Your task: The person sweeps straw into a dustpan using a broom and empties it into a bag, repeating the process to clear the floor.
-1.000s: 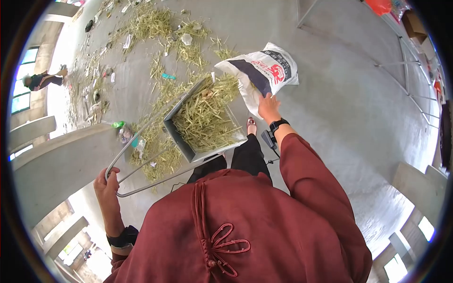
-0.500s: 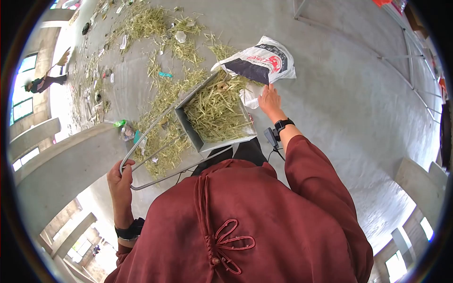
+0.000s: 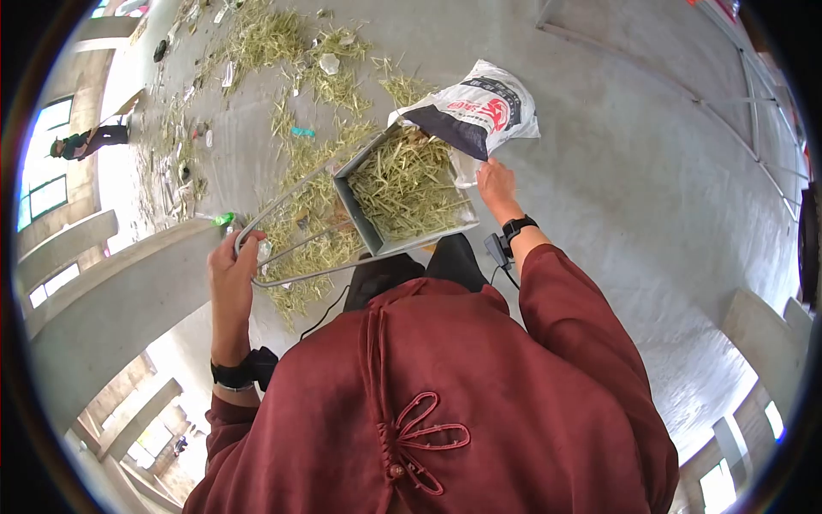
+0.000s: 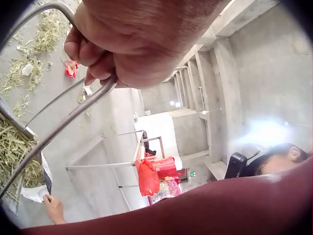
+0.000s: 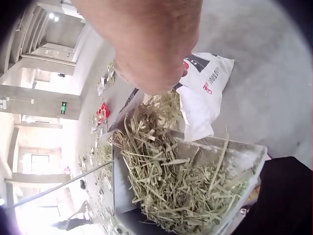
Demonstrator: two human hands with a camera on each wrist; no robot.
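Observation:
My left hand [image 3: 232,278] grips the bent end of a metal-rod handle [image 3: 317,271] belonging to a grey dustpan [image 3: 360,214]. Dry straw [image 3: 407,184] fills the dustpan. At the pan's front edge lies a white woven sack [image 3: 512,120] with a dark band and red print. The fingers of my right hand [image 3: 498,190] pinch the near edge of the sack's mouth. In the right wrist view, straw [image 5: 161,166] reaches from the pan up to the sack opening, whose inside is mostly hidden. The left wrist view shows fingers [image 4: 90,54] curled round the rod.
Loose straw [image 3: 265,38] and bits of litter are strewn over the concrete floor on the left. A teal scrap [image 3: 302,132] lies among it. Further left, another person [image 3: 90,141] stands with a broom. Metal frames [image 3: 625,64] stand at the right, and a concrete beam [image 3: 128,291] runs along the left.
My left hand and the dustpan have moved right and slightly forward, bringing the pan against the sack's mouth. The sack has slumped somewhat; my right hand still holds its edge.

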